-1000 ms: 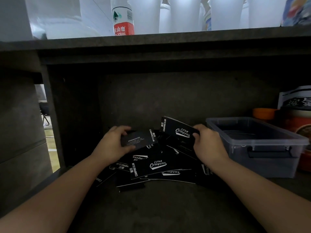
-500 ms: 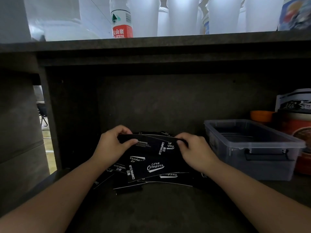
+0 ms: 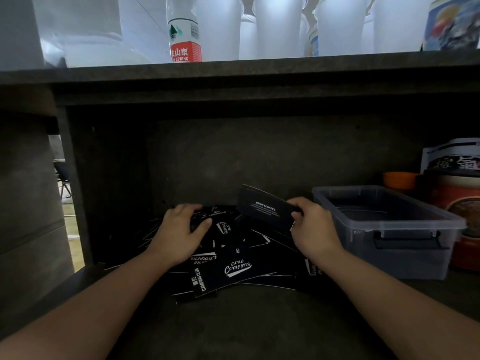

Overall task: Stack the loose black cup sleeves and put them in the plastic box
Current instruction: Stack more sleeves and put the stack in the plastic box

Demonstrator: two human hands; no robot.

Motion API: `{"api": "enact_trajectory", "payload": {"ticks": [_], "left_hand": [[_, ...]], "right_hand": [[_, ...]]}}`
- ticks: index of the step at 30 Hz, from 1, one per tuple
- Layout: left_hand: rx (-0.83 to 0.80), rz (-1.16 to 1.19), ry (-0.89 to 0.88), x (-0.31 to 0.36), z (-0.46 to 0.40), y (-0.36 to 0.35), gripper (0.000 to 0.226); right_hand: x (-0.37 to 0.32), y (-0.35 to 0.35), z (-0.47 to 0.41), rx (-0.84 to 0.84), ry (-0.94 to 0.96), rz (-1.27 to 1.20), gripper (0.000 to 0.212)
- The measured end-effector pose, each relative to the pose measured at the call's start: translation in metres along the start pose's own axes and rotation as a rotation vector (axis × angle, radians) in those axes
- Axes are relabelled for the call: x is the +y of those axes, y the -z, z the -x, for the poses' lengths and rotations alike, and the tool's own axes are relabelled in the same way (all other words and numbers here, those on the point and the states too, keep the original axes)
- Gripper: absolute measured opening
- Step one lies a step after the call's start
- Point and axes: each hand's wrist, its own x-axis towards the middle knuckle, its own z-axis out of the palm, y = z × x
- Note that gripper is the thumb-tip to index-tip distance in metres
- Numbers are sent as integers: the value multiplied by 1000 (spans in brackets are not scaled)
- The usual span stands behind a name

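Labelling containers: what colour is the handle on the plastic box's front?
Black handle on the clear, grey-tinted plastic box; only the head view shows it.

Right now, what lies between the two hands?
In the head view, loose black sleeves from the pile lie between the left hand and right hand, which holds up a sleeve.

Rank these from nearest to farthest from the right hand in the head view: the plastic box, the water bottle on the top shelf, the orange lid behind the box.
Measured from the right hand:
1. Plastic box, just to its right on the same shelf.
2. Orange lid, behind the box, farther right and back.
3. Water bottle, up on the top shelf, to the left.
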Motion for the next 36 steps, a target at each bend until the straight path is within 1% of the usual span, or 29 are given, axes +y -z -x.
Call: {"api": "enact_trajectory", "payload": {"ticks": [1, 3, 4, 6, 7, 8, 9, 10, 11, 12, 13, 15, 16, 17, 18, 21, 22, 23, 26, 29, 31, 33, 36], "left_hand": [[-41, 11, -9, 0, 0, 2, 59], [-154, 81, -46, 4, 0, 11, 80], [-237, 135, -82, 7, 1, 16, 88], [-477, 212, -133, 15, 2, 29, 90], [-615, 182, -131, 17, 2, 36, 96], [-743, 87, -128, 17, 2, 42, 104], [-835, -36, -132, 16, 3, 45, 109], [-873, -120, -135, 14, 3, 45, 107], [-863, -142, -139, 12, 3, 43, 100], [-828, -116, -145, 10, 3, 40, 93], [-781, -71, -151, 8, 2, 37, 81], [-671, -14, -171, 4, -1, 32, 49], [-615, -15, -179, 3, -2, 30, 37], [-564, -27, -187, 2, -3, 28, 33], [-529, -44, -191, 1, -2, 27, 38], [-502, -115, -187, -2, -2, 27, 85], [-477, -124, -189, -3, -2, 29, 90], [-448, -125, -190, -3, -3, 30, 87], [-329, -74, -197, -1, -3, 30, 52], [-176, 107, -143, 4, -1, 29, 35], [-46, 121, -107, 7, -2, 29, 25], [44, 119, -75, 7, -3, 28, 22], [64, 175, -62, 11, 0, 27, 29]], "right_hand": [[0, 1, 1, -14, -17, -9, 41], [1, 0, 2, -69, -48, 14, 45], [2, -1, 2, -102, -55, 45, 45], [1, 0, 3, -183, -53, 115, 41], [-1, 1, 3, -218, -49, 141, 37], [-1, 1, 1, -236, -44, 156, 32], [-2, 0, 1, -238, -42, 163, 28], [-1, -1, 2, -229, -40, 167, 26], [1, -2, 2, -215, -34, 172, 25], [3, -4, 3, -203, -20, 174, 25], [3, -5, 2, -187, -6, 169, 26], [1, -3, 2, -150, -2, 153, 27], [0, -2, 3, -125, -8, 142, 28], [-1, -1, 3, -101, -12, 132, 28], [-1, -1, 2, -83, -9, 131, 28], [0, -3, 2, -73, 5, 134, 28], [1, -3, 2, -73, 9, 128, 28], [1, -3, 2, -76, 11, 119, 28], [1, -1, 2, -83, 19, 103, 28], [0, 0, 2, -116, 13, 81, 33], [-1, -1, 2, -169, 19, 45, 34], [-3, -3, 3, -230, 48, 17, 33], [-8, -6, 6, -298, 125, -11, 24]]}}
